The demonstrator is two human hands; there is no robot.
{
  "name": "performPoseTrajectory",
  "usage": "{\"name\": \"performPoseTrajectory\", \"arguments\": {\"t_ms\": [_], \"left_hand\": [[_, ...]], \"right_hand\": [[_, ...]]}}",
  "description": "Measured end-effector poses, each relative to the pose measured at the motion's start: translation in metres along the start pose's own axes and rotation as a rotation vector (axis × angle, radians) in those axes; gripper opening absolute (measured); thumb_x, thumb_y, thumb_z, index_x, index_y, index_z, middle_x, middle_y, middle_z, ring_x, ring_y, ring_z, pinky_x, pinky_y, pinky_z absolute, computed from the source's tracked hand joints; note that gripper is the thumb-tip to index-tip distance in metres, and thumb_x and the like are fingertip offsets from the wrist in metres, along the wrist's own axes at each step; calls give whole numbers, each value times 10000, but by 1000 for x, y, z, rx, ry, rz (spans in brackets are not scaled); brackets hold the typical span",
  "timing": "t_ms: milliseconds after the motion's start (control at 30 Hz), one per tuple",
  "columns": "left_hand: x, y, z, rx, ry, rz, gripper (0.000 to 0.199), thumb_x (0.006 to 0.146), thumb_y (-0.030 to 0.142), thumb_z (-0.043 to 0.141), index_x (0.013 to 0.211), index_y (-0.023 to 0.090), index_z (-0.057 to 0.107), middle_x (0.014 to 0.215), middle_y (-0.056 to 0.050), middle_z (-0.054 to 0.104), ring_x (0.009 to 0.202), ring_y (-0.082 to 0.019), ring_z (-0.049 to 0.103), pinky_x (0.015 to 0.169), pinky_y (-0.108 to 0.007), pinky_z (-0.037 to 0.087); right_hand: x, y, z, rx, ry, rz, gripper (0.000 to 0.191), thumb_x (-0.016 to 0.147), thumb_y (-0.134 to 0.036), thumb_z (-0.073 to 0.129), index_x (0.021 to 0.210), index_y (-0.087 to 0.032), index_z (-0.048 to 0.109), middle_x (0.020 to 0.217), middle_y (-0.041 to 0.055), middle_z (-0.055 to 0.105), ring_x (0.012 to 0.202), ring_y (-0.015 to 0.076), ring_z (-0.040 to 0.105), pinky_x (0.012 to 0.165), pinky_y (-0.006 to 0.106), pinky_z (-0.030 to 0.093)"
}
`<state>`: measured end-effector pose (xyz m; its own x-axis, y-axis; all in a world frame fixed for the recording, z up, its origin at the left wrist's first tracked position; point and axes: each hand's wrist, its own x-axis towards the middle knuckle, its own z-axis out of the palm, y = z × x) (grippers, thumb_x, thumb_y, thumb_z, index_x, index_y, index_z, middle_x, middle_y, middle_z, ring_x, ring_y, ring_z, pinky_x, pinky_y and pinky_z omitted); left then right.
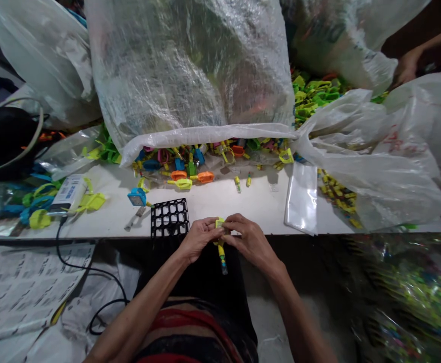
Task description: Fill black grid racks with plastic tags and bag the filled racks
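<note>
Between my two hands, at the front edge of the table, is a small yellow-green plastic toy (219, 222). A narrow yellow tube (222, 256) with a clear tip hangs below it. My left hand (201, 236) pinches the toy between thumb and fingers. From the other side, my right hand (247, 237) closes its thumb and forefinger on it; the exact contact is partly hidden. Just left of my left hand, a black plastic grid (170, 218) lies on the table, with a blue toy piece (136, 197) beside it.
A large clear bag (190, 65) stands behind a pile of colourful toys (194, 164). Two small yellow tubes (237, 184) lie in front. Flat clear packets (301, 199) rest at right. A white box (69, 194) has a black cable. Another person's hand (405, 69) shows upper right.
</note>
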<state>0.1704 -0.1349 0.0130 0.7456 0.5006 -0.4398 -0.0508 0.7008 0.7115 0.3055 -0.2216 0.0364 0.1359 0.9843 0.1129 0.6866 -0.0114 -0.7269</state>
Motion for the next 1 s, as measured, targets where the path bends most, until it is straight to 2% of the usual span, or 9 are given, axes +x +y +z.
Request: {"name": "performPoseTrajectory", "arguments": {"t_ms": [67,133,300,533,833,933,1000], "left_hand": [[0,2,-1,-12,-5,-21,547,496,367,883,924,89,688,748,-72,709,654,-142,633,695,-243,472],[0,4,0,-21,-10,-38,540,486,363,888,908,87,695,741,-77,712,658,-148,641,696,-245,480],[-1,4,3,-32,26,-15,520,493,336,885,907,89,691,754,-74,717,648,-141,638,675,-238,482],[0,4,5,-10,119,-24,504,493,342,876,868,96,645,732,-66,702,631,-151,630,639,-253,477],[-1,4,8,56,119,-24,531,521,449,847,877,105,654,771,-62,688,660,-125,623,618,-203,452],[-1,4,9,70,131,-14,522,530,433,845,890,105,657,786,-59,690,655,-111,612,606,-190,438],[-1,3,8,62,140,-21,517,519,411,853,887,107,655,770,-53,689,646,-109,606,597,-189,433]], "right_hand": [[-1,1,-6,124,-23,10,101,808,-207,645,889,-214,706,957,46,651,825,156,648,718,260,539],[-2,2,-7,186,17,22,105,802,-232,657,890,-218,712,982,52,643,873,167,644,749,275,543],[-9,6,0,259,95,62,129,809,-227,645,911,-222,724,992,56,637,871,162,649,747,279,561],[-18,8,11,98,131,93,311,741,-227,714,1050,-236,685,1102,60,628,904,183,656,825,336,554],[-14,2,20,116,282,159,120,773,-222,643,869,-203,710,932,52,658,749,155,657,714,294,561],[-14,1,23,100,320,159,119,781,-217,623,861,-201,711,924,58,662,777,168,661,708,293,563],[-15,2,24,60,300,120,143,802,-196,600,896,-210,707,954,61,667,833,179,664,753,306,560]]}}
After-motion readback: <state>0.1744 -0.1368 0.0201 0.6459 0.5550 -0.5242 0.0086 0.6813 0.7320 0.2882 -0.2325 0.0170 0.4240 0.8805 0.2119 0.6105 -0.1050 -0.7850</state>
